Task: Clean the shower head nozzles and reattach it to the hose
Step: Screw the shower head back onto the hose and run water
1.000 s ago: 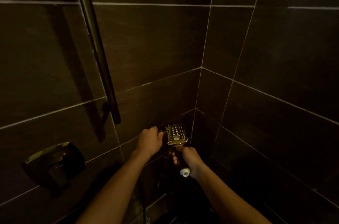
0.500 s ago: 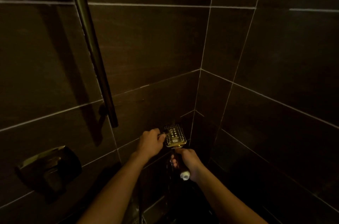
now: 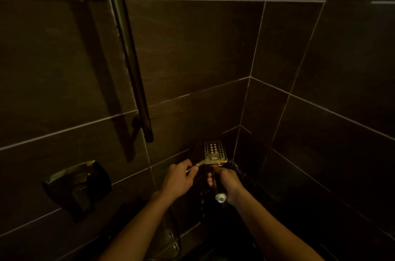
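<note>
In a dim tiled shower, the right hand (image 3: 227, 183) grips the handle of the detached shower head (image 3: 214, 151), fingers wrapped tight, its white threaded end (image 3: 220, 197) pointing back, no hose attached. The left hand (image 3: 178, 177) pinches a thin brush (image 3: 197, 164), whose tip has dropped within 1 second from the nozzle rows to the face's lower edge, suggesting scrubbing is well advanced. Beyond stand the rail (image 3: 128, 51) and valve (image 3: 78, 183).

Dark brown tiles (image 3: 192, 46) with pale grout; the shower head (image 3: 213, 150) shows rows of pale dots, gold-tinted below.
</note>
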The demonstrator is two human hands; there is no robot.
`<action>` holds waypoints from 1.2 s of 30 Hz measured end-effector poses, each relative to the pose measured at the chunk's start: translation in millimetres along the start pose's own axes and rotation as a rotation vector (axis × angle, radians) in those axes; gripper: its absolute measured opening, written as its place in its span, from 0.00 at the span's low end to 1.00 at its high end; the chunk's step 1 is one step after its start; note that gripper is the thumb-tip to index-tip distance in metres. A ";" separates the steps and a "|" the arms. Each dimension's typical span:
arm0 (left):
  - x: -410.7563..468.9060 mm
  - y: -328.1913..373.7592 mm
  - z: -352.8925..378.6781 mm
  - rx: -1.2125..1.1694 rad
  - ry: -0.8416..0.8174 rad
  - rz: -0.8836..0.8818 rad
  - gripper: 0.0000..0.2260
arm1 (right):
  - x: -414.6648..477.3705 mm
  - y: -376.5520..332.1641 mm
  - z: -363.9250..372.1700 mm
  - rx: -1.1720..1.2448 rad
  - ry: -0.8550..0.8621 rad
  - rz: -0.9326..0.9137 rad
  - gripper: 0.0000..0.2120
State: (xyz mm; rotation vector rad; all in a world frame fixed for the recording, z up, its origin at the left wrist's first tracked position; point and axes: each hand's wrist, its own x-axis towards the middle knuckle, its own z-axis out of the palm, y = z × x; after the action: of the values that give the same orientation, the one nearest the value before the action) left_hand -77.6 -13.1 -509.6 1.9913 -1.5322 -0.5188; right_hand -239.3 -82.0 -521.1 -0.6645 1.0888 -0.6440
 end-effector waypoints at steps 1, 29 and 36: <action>-0.8 -9.2 -2.5 0.001 0.007 -0.029 0.09 | -0.1 0.2 2.3 0.002 0.004 -0.003 0.13; -99.5 -262.9 -106.7 -0.191 -0.119 -0.449 0.07 | 16.0 -25.7 77.3 -0.217 0.103 -0.549 0.13; -82.8 -281.2 -119.0 -0.069 -0.218 -0.424 0.06 | -1.2 -16.7 89.8 -0.223 0.110 -0.563 0.12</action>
State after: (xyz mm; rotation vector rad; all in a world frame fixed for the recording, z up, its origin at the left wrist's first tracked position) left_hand 181.8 141.9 -603.1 2.2727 -1.1860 -0.9731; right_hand -158.2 -76.9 -479.5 -1.1599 1.0877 -1.0586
